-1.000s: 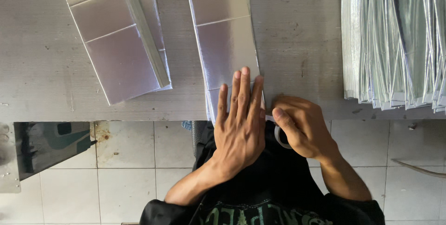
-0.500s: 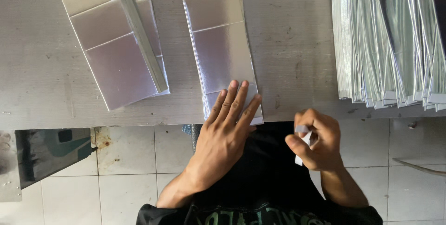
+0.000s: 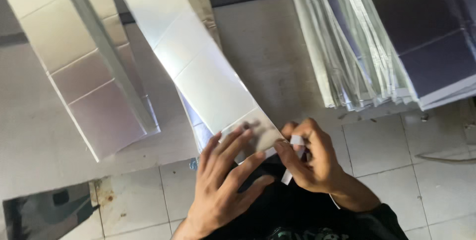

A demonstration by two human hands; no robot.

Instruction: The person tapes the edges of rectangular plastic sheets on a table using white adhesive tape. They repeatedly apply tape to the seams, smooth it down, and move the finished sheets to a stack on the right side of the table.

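A long shiny silver creased sheet (image 3: 196, 66) lies on top of a small stack at the near edge of the grey worktable (image 3: 267, 47). My left hand (image 3: 225, 170) rests flat with spread fingers on the sheet's near end. My right hand (image 3: 310, 158) is pinched on a narrow white strip (image 3: 292, 158) right at the sheet's near right corner. The strip hangs down past my fingers over my dark shirt.
A second pile of silver sheets (image 3: 79, 66) with a folded silver bar across it lies to the left. A thick fanned stack of silver sheets (image 3: 377, 42) fills the right. White floor tiles (image 3: 396, 151) and a dark reflective sheet (image 3: 44, 215) lie below the table edge.
The view has tilted and swung. My right hand with the white strip moved up from my lap to the sheet's near right corner. My left hand stayed on the sheet.
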